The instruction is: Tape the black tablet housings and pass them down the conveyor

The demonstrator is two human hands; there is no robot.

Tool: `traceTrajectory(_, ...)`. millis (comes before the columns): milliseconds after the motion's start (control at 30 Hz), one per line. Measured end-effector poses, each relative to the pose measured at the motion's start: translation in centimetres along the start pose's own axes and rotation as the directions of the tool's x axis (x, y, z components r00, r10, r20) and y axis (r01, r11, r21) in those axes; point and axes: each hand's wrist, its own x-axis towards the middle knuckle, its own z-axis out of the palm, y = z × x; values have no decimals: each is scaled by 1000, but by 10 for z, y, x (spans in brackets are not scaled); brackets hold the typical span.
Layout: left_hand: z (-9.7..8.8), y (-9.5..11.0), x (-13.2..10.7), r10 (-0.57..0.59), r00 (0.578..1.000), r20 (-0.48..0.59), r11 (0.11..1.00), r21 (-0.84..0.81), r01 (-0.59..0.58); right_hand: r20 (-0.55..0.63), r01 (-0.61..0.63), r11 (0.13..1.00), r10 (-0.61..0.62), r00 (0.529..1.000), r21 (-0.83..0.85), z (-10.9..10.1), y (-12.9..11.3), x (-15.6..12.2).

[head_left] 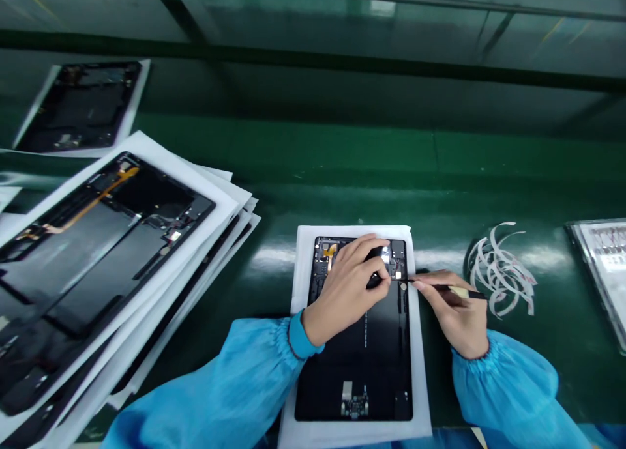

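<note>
Left grip [347, 289]: curled over the panel top; its hold is hidden, so cannot be told.
Right grip [452, 312]: pinched shut on a thin black pick [435, 287].
Panel: a black tablet panel [357, 364] is laid between both grips.
Left of panel: a stack of black panels [98, 273].
Risk: small parts could be scratched if the pick slips.

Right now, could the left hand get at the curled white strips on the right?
Probably not directly: the left hand would have to cross the right hand and the tool it holds. The curled strips lie just past the right hand, which looks better placed.
</note>
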Motion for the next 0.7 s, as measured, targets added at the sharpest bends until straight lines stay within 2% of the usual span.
traceTrajectory(100, 3, -1, 0, 13, 1000, -5, 1000, 11, -13, -14, -33, 999, 33, 999, 16, -2, 1, 2)
traceTrajectory(200, 1, -1, 2, 40, 999, -28, 999, -25, -41, -55, -59, 990, 66, 996, 128, -6, 1, 3)
traceTrajectory(267, -7, 0, 0, 65, 997, -50, 993, -100, -70, -92, -53, 974, 75, 993, 222, -8, -4, 4)
traceTrajectory(333, -19, 1, -7, 67, 990, -123, 983, -163, -86, -117, -47, 968, 77, 990, 247, -4, -14, 3)
traceTrajectory(400, -32, 3, -23, 18, 974, -227, 981, -182, -61, -98, -24, 990, 38, 994, 139, 6, -28, 3)
traceTrajectory(467, -41, 3, -47, -60, 958, -282, 980, -200, 2, 9, 58, 994, -58, 998, -89, 20, -39, 2)
traceTrajectory(533, -44, 4, -74, -134, 962, -237, 972, -218, 82, 171, 173, 921, -119, 978, -348, 36, -45, 4)
traceTrajectory(600, -42, 5, -98, -184, 971, -150, 961, -236, 145, 296, 246, 811, -95, 950, -531, 49, -44, 8)
traceTrajectory(667, -36, 8, -116, -211, 975, -75, 947, -263, 185, 345, 268, 742, -53, 937, -614, 56, -42, 13)
traceTrajectory(700, -33, 10, -122, -222, 974, -49, 937, -286, 200, 352, 272, 738, -50, 935, -618, 57, -42, 15)
